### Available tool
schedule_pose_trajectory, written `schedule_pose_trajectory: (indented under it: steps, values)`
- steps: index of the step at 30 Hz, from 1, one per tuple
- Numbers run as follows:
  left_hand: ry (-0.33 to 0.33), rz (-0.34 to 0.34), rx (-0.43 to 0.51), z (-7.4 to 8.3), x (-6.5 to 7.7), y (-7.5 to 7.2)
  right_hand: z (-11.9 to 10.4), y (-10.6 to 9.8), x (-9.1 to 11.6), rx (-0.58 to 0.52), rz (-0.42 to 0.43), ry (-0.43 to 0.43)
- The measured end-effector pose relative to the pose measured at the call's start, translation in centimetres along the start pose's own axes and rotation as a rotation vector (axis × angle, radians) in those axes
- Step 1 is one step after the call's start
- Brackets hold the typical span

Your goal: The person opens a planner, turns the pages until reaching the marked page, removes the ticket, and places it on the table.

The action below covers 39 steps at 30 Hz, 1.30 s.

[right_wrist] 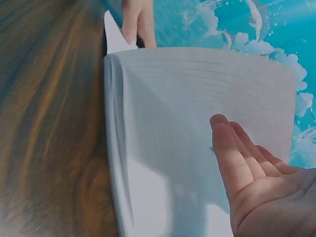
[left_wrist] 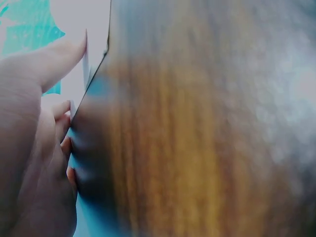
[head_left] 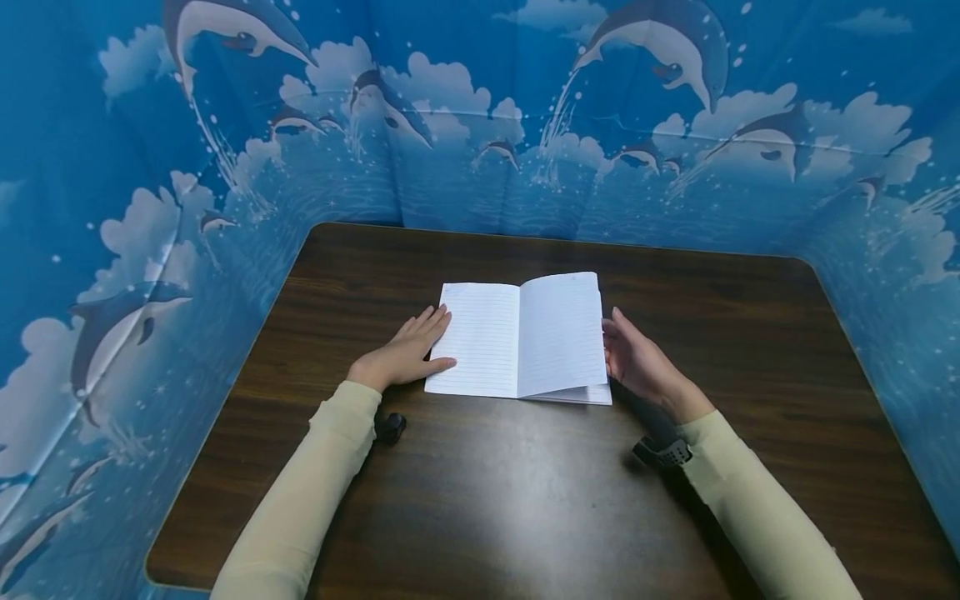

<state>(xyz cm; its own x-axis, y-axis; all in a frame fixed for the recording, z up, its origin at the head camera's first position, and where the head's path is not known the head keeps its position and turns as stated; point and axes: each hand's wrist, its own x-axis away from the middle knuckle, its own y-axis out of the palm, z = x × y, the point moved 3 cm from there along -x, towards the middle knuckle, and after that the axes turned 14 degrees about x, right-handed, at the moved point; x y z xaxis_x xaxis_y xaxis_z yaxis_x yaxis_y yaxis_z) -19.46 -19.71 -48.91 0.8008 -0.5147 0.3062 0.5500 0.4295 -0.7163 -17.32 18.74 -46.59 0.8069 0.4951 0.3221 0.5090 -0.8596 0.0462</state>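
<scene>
An open notebook (head_left: pixel 480 342) with lined pages lies on the table. My left hand (head_left: pixel 408 346) rests flat with spread fingers over the left page's outer edge; its thumb also reaches onto the paper. In the left wrist view, that thumb (left_wrist: pixel 64 57) lies along the notebook's edge. The right-hand page (head_left: pixel 561 333) is raised off the sheets under it, its lower corner lifted. Beside that page's outer edge is my right hand (head_left: pixel 641 362), thumb up and fingertips right at the paper. In the right wrist view, its extended fingers (right_wrist: pixel 237 153) overlap the raised page's underside.
The dark wood-grain table (head_left: pixel 525 500) has rounded corners. A blue dolphin-print cloth (head_left: pixel 480 167) hangs around its back and sides. Each wrist wears a dark strap device, such as the right one (head_left: pixel 663 452); light yellow sleeves (head_left: pixel 307 492) cover the arms.
</scene>
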Motion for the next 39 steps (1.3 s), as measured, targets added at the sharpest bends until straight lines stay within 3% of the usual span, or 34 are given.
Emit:
schedule_pose_trajectory:
  steps: [9,27,34,39]
  values:
    - [0.037,-0.009,0.012,-0.5,0.3,-0.3,-1.7,1.2,-1.0,0.03,-0.004,-0.017]
    - [0.007,0.013,0.043,-0.7,0.6,-0.3,-2.6,3.2,-2.6,0.072,-0.032,-0.041]
    - [-0.008,0.038,0.151,-0.8,1.5,-0.7,-2.4,4.0,-3.5,0.141,-0.058,-0.047]
    - [0.023,0.113,0.249,-0.7,2.3,-1.9,-2.2,4.9,-4.1,0.184,-0.072,-0.048]
